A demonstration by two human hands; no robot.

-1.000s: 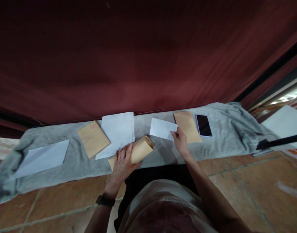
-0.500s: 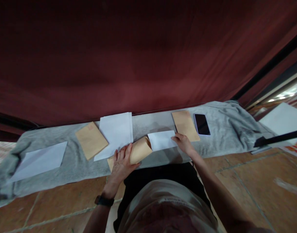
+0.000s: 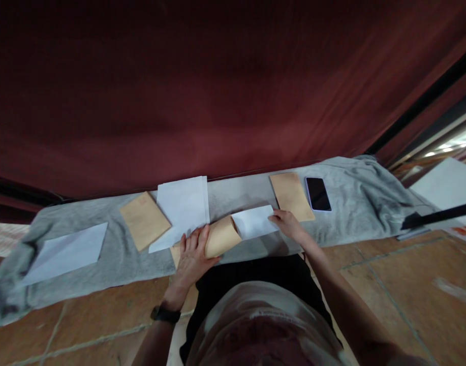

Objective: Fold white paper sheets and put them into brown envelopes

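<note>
My left hand (image 3: 192, 252) grips a tan envelope (image 3: 219, 237) whose mouth bulges open toward the right. My right hand (image 3: 288, 224) pinches the right end of a folded white paper (image 3: 254, 222). The paper's left end meets the envelope's open mouth. Both lie on a grey cloth (image 3: 350, 213) spread along the floor in front of me.
A stack of white sheets (image 3: 184, 207), a tan envelope (image 3: 145, 219) and a white envelope (image 3: 67, 247) lie to the left. Another tan envelope (image 3: 291, 195) and a dark phone (image 3: 318, 193) lie to the right. A dark red curtain (image 3: 217, 86) hangs behind, and a black bar (image 3: 438, 216) crosses the far right.
My right hand has brought the white paper down and left, from near the right tan envelope to the open mouth of the envelope held by my left hand.
</note>
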